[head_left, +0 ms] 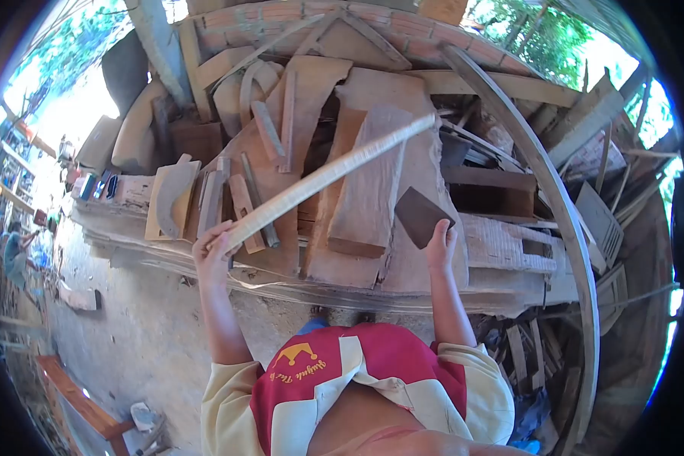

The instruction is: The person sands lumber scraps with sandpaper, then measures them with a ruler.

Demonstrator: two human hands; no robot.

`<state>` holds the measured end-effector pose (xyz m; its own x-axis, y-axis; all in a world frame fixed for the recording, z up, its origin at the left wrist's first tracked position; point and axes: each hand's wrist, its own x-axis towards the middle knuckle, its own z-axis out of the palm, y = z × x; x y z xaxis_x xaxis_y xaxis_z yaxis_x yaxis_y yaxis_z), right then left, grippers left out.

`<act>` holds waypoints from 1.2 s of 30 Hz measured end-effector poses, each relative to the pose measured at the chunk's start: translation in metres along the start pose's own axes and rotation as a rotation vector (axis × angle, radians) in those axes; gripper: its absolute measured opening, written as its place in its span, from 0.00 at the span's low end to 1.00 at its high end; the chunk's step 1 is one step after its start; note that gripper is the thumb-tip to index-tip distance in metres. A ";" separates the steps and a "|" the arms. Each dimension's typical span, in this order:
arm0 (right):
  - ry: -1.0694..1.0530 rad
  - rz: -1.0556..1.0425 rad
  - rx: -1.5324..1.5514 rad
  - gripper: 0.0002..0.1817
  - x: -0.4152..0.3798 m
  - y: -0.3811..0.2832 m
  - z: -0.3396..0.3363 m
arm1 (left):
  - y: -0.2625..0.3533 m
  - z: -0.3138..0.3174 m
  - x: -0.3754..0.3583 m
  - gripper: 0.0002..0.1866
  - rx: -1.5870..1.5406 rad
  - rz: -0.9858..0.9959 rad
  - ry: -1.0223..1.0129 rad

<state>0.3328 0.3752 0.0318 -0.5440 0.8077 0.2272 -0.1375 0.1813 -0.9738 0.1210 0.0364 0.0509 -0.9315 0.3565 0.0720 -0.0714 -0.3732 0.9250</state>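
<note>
My left hand (214, 247) is closed around the lower end of a long, pale wooden strip (334, 173). The strip slants up to the right over the workbench, its far end free. In my right hand (438, 245) is a dark, flat, four-sided sheet (421, 218), which looks like sandpaper, pinched at its lower right corner. The sheet is apart from the strip. Below them lie wide wooden boards (368, 175) on the bench. Near my left hand rest a small wooden hand plane (245, 209) and several narrow wood pieces.
A curved wooden piece (176, 199) lies on the bench's left side. A long curved beam (543, 163) arches down the right side. Scrap wood (528, 353) is heaped below it. At lower left is a wooden bench (80, 395). Another person (15, 254) is far left.
</note>
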 end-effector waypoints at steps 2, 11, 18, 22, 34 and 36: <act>0.407 0.172 -0.159 0.30 0.006 -0.003 -0.009 | -0.008 0.015 -0.002 0.13 0.089 0.007 -0.049; 0.124 0.241 -0.237 0.31 0.063 0.009 0.016 | 0.002 0.065 -0.007 0.18 0.412 0.016 -0.272; -0.469 -0.490 -0.386 0.14 -0.014 -0.005 0.116 | -0.009 0.051 0.004 0.17 0.385 -0.022 -0.301; -0.522 -0.621 -0.461 0.16 0.007 0.007 0.085 | -0.005 0.049 0.008 0.13 0.429 -0.090 -0.340; -0.102 0.086 -0.824 0.16 0.107 0.066 0.020 | 0.007 0.059 0.011 0.21 0.437 -0.138 -0.383; -0.263 -0.181 -0.729 0.09 0.068 0.030 0.060 | 0.004 0.056 0.016 0.25 0.415 -0.093 -0.384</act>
<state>0.2424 0.4020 0.0188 -0.7554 0.5879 0.2895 0.2845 0.6922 -0.6632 0.1256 0.0886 0.0765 -0.7261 0.6863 0.0424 0.0717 0.0143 0.9973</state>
